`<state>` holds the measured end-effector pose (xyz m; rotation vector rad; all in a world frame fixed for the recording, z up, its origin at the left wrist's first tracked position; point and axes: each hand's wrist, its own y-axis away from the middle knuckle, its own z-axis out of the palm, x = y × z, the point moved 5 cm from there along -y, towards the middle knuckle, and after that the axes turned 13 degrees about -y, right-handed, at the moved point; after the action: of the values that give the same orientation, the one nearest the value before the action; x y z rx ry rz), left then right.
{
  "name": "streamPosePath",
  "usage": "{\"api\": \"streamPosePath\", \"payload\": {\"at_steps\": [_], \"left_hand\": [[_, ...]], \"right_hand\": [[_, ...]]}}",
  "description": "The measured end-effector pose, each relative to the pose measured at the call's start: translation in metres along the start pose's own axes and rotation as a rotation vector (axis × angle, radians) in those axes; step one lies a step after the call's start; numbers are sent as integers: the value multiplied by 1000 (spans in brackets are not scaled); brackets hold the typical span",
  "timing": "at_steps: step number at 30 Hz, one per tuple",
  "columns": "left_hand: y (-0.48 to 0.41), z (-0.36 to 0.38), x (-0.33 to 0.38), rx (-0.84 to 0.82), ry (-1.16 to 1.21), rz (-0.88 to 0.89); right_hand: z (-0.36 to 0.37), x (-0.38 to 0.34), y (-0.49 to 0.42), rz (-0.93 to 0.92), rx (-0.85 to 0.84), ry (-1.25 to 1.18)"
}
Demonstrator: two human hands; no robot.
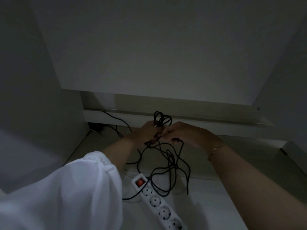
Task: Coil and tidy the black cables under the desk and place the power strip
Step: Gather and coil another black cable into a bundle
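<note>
Dim under-desk nook, pale smooth panels all round, a flat white desk underside (157, 47) overhead and a pale floor (216, 196) below.

Left hand (146, 132) and right hand (184, 134) meet at centre, knuckles nearly touching. Left hand is clenched round a small bundle of thin black cable loops (162, 118) that stick up above the fist, rounded tops pointing toward the back wall. Right hand is curled with fingertips pinching the same cable just beside the left hand; exact grip is hard to see in the low light.

Below the hands the loose black cable (172, 163) hangs and sprawls in tangled irregular loops, thin, matte, round in section, running down to the floor, with one free end lying right of the power strip. Another black strand runs off left toward the back corner along the skirting rail (182, 119).

White power strip (156, 200) lies flat on the floor, near the bottom edge and below the hands. Long rectangular plastic body, long axis diagonal from upper left to lower right, red rocker switch (139, 182) at the upper-left end, round sockets in a row facing up. Cable loops cross over its switch end.

Left arm wears a loose white fabric sleeve (74, 188), gathered at the cuff. Right wrist bare with a thin gold chain bracelet (216, 149).
</note>
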<state>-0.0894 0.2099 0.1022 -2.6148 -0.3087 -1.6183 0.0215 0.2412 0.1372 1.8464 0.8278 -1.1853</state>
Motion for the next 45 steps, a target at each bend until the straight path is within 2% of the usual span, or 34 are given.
{"api": "streamPosePath", "payload": {"at_steps": [2, 8, 10, 14, 17, 20, 25, 29, 34, 36, 39, 42, 45], "left_hand": [[1, 1, 2, -12, -47, -2], [4, -5, 3, -31, 92, -39], [3, -11, -4, -14, 120, -67], [3, -15, -13, 37, 142, -100], [2, -7, -4, 11, 88, -63], [-3, 3, 2, -17, 45, -25], [-1, 12, 0, -160, 382, -178], [3, 15, -2, -233, 540, -209], [6, 12, 2, -301, 702, -179], [7, 10, 4, -321, 631, -170], [6, 13, 4, -311, 371, -154], [5, 11, 8, -211, 259, -128], [3, 3, 13, -54, 267, -87]], "right_hand": [[-2, -3, -1, -16, 4, 38], [-22, 6, 5, 79, 104, 221], [-28, 11, 7, 66, 114, 175], [-30, 13, 6, -20, 105, -72], [-17, 7, 3, -75, 81, -23], [-13, -3, -5, -163, 180, -60], [-29, -8, -12, -313, 452, -72], [-34, -6, -12, -385, 508, -86], [-32, -10, -12, -387, 517, -86], [-34, -10, -12, -379, 529, -74], [-36, -6, -10, -350, 535, -16], [-34, -2, -10, -307, 497, 31], [-36, -1, -10, -244, 454, -40]]}}
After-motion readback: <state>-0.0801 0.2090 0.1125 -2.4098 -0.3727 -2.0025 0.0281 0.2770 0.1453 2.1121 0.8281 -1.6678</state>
